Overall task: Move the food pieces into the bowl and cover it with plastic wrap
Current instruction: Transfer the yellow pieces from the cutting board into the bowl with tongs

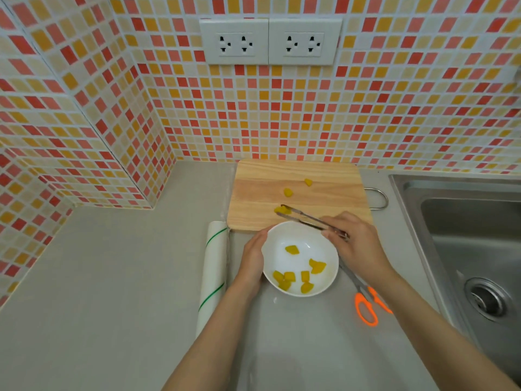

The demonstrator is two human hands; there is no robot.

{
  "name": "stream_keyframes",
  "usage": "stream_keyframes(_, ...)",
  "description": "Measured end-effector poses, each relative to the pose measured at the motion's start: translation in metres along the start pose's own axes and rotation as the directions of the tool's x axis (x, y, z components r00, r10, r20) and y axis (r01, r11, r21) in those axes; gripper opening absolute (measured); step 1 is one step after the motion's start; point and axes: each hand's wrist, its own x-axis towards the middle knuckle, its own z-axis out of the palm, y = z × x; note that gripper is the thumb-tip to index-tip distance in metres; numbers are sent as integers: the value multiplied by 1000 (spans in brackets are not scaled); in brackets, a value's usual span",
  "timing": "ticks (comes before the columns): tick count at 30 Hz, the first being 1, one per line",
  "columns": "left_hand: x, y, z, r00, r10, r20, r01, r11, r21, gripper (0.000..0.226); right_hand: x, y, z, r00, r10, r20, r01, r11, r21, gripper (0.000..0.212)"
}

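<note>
A white bowl (293, 240) stands on the grey counter just in front of a wooden cutting board (259, 198). Several yellow food pieces (291, 249) lie inside it. My left hand (251, 261) cups the bowl's left rim. My right hand (358, 244) grips metal tongs (307, 220) that reach over the bowl's far rim, and their tips close around a yellow piece (281, 210) on the board. Two more yellow pieces (287, 192) lie farther back on the board. A roll of plastic wrap (212, 275) lies left of the bowl.
Orange-handled scissors (366, 303) lie on the counter right of the bowl, partly under my right forearm. A steel sink (473, 238) fills the right side. A metal loop handle (379, 197) sticks out beside the board. Tiled walls (253, 114) close in the back and left.
</note>
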Motion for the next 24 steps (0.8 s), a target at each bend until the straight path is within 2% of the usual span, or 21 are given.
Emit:
stream_keyframes(5, -1, 0, 1, 1000, 2, -10, -3, 1000, -31, 24, -37, -1, -21, 976, 77, 202, -78, 997, -4, 36)
stream_keyframes(7, -1, 0, 1, 1000, -1, -15, 0, 1000, -24, 24, -38, 0, -29, 968, 88, 237, -82, 996, -34, 38)
stream_keyframes(10, -2, 0, 0, 1000, -10, -7, 10, 1000, -10, 25, -30, 4, -37, 978, 92, 187, -82, 995, -59, 36)
stream_keyframes(14, -2, 1, 0, 1000, -4, -5, 4, 1000, -4, 27, 3, 17, -33, 993, 113, 46, -106, 987, -124, 30)
stream_keyframes(20, -2, 0, -1, 1000, -3, -4, 3, 1000, -12, 26, 72, 47, 7, 952, 282, -119, -298, 943, -150, 24)
stream_keyframes(24, 1, -2, -2, 1000, -4, -10, 4, 1000, -5, 25, 92, 64, 27, 923, 363, -126, -377, 918, -121, 18)
